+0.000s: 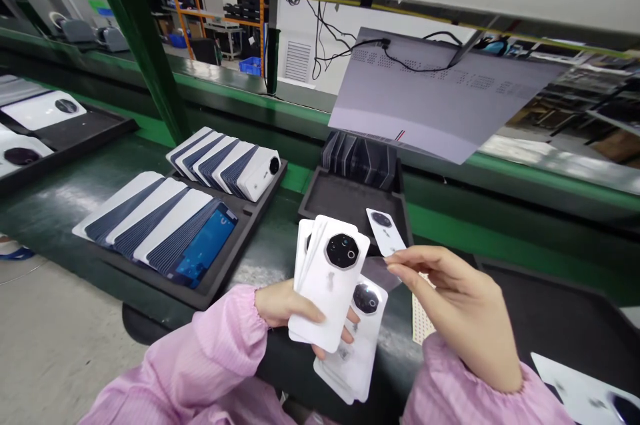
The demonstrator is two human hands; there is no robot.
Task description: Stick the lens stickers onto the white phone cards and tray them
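My left hand (pixel 287 308) grips a fanned stack of white phone back covers (pixel 327 285), each with a black octagonal camera ring. More white covers (pixel 357 351) lie just below that stack. My right hand (pixel 460 308) is closed in a pinch on a thin clear film (pixel 383 271) at the stack's right edge. One more white cover (pixel 386 230) shows behind my right fingers. Both sleeves are pink.
A black foam tray (pixel 220 271) at the left holds two rows of slanted white covers. Behind the hands stands a dark tray (pixel 350 198) with dark upright pieces. A grey sheet (pixel 440 105) hangs above the green conveyor rail (pixel 500 238). Another dark tray (pixel 565 318) lies right.
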